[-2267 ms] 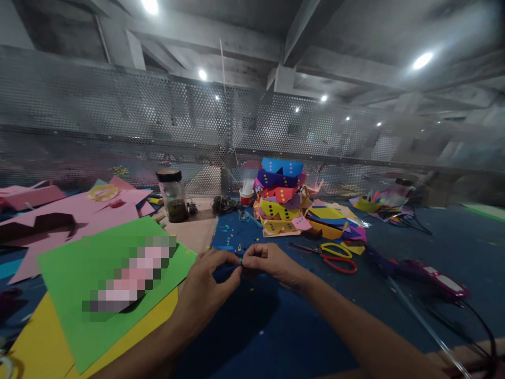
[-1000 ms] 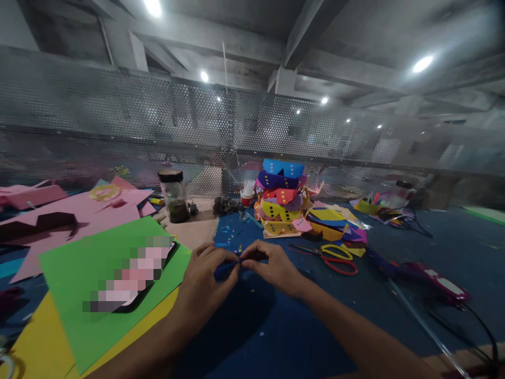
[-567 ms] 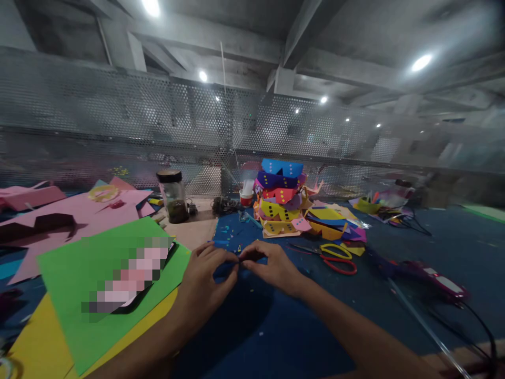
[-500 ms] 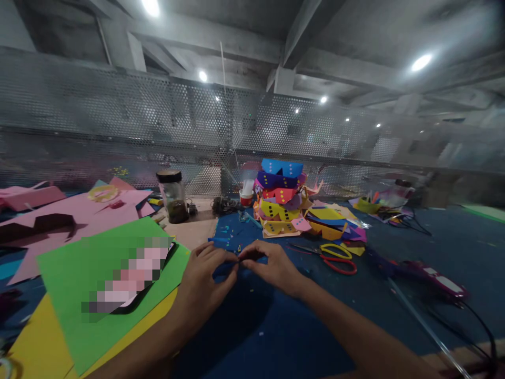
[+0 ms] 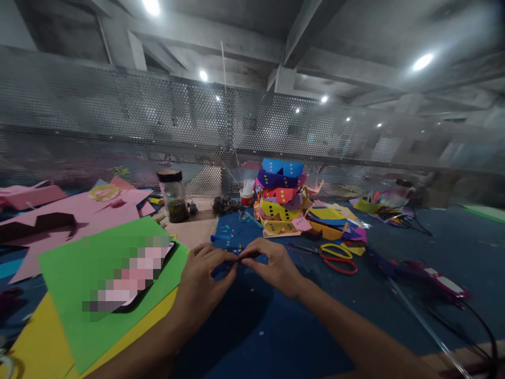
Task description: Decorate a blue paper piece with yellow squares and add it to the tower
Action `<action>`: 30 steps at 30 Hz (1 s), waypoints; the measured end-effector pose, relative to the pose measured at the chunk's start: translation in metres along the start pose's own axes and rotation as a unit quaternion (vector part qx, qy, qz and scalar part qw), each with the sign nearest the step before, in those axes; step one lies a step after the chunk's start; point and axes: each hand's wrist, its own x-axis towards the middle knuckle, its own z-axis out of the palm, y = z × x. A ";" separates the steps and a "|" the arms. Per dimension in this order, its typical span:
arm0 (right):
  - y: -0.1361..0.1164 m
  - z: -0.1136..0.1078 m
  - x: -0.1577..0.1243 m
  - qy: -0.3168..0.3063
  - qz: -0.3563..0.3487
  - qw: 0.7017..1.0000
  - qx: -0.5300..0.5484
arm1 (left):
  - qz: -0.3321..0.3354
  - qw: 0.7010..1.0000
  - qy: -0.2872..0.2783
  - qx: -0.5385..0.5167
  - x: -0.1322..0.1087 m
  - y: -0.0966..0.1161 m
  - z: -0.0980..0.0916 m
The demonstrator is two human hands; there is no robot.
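Blue paper strip [image 5: 220,238] beyond the left hand [image 5: 203,281]: shifted slightly upward since the earlier frame. Left hand and right hand [image 5: 276,268] both pinching a dark sliver [image 5: 239,259], mostly hidden, at their meeting fingertips, above blue tabletop [image 5: 260,342]. Scissors [image 5: 338,251] just beyond right hand. Farther: stacked paper glasses [image 5: 281,210], then perforated panel [image 5: 272,123].

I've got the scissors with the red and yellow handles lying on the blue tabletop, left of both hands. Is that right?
The side is wrong: the scissors lie on the right, just past the right hand, as the head view shows. The rest stands.
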 end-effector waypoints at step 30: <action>0.002 0.002 -0.002 -0.025 -0.060 0.995 -0.072 | 0.057 0.992 -0.002 0.112 0.001 -0.001 0.000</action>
